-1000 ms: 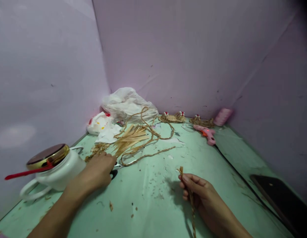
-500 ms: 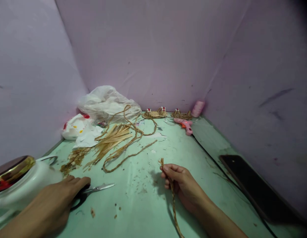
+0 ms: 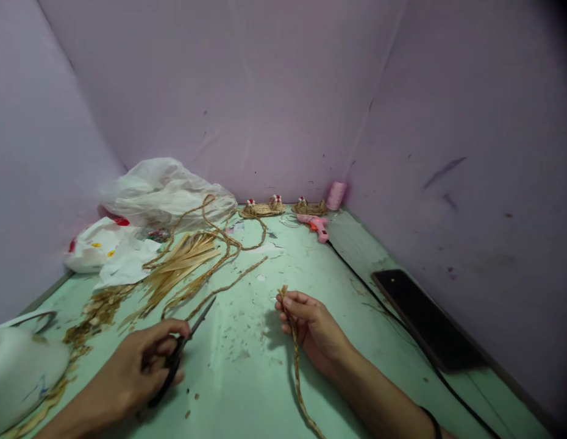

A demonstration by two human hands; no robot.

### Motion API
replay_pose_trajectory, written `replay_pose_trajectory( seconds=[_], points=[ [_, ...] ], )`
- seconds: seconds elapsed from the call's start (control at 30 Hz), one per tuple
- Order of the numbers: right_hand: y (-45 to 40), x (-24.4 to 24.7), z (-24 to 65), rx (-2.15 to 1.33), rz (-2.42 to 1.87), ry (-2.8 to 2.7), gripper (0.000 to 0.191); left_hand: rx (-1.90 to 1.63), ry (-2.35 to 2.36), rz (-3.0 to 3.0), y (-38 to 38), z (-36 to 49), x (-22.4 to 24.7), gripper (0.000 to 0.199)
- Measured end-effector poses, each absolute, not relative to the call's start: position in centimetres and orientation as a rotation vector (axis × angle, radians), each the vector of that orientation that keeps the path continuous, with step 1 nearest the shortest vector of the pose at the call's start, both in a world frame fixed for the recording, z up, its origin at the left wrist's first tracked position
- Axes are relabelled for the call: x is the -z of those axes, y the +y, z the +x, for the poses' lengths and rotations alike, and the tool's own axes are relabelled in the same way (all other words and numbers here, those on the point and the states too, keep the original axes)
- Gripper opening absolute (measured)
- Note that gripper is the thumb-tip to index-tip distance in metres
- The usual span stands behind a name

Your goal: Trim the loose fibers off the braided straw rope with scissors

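My left hand (image 3: 149, 366) is closed round the black handles of a pair of scissors (image 3: 192, 335), whose blades look closed and point up and away to the right. My right hand (image 3: 311, 323) pinches a braided cord (image 3: 297, 372) near its frayed end, and the cord trails down past the near edge of the view. Between the hands, small dark scraps are scattered on the green tabletop (image 3: 233, 390). Another long braided cord (image 3: 240, 283) loops beyond the scissors, beside a bundle of flat dry strips (image 3: 178, 268).
At the back are a clear plastic bag (image 3: 169, 189), two woven pieces (image 3: 263, 210) (image 3: 310, 208), a pink spool (image 3: 337, 195) and a pink glue gun (image 3: 314, 225). A phone (image 3: 430, 323) lies right, beside a black cable. A white object (image 3: 27, 372) stands left.
My left hand has lifted the scissors off the table and turned their tips upward. The view has swung to the right, and my right hand keeps its pinch on the cord.
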State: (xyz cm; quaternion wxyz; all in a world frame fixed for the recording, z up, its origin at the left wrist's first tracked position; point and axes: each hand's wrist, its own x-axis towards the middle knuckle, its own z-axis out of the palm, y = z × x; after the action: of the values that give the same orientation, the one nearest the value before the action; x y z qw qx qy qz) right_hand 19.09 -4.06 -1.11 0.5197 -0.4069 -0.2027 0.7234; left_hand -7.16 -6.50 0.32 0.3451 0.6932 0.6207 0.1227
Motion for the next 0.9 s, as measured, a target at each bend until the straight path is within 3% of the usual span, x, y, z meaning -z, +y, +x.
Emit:
replay_pose_trajectory(
  seconds=[0.2, 0.43, 0.9],
  points=[
    [-3.9, 1.2, 19.1, -1.718, -0.984, -0.468, 0.023, -0.371, 1.218, 1.726, -5.1, -1.3, -1.7, 0.035],
    [-3.7, 1.3, 19.4, -1.634, -0.992, -0.464, 0.025, -0.253, 1.455, 2.095, -5.4, 2.8, -3.3, 0.013],
    [-4.4, 1.7, 18.9, -1.563, -0.969, -0.690, 0.025, -0.357, 1.304, 2.085, -6.1, 3.0, -3.3, 0.021]
  ],
)
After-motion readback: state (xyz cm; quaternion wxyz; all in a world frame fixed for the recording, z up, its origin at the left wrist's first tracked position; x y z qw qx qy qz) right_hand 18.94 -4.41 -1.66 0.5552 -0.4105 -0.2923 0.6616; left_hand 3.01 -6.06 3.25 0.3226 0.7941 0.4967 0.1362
